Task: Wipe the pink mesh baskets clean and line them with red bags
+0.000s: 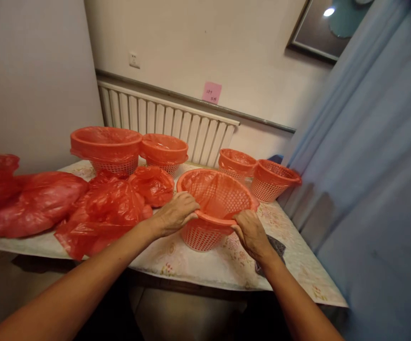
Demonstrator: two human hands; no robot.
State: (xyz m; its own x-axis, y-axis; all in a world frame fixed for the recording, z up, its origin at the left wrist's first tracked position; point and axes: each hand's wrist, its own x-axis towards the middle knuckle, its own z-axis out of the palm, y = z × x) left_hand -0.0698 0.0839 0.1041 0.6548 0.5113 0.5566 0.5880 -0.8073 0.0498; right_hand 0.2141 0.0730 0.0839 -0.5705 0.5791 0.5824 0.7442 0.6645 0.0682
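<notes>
A red plastic basket point(201, 239) with lattice sides stands upright near the front of the table. Inside it lies a thin red plastic bag point(208, 192), folded over the rim. My left hand point(178, 210) is closed on the near-left part of the rim, fingers over the edge. On the near-right part, my right hand point(251, 232) grips the rim too, with the bag's edge under its fingers. Just left of the basket sits a bunched red plastic bag point(151, 184). A dark flat item point(275, 246) lies partly hidden behind my right wrist.
Bag-lined baskets stand behind: a large one point(105, 147), a smaller one point(164, 151), and two at right point(236, 163). Full red bags point(45, 194) cover the left of the flowered tablecloth point(198, 270). A radiator point(169, 118) lines the wall; a blue curtain point(369, 189) hangs right.
</notes>
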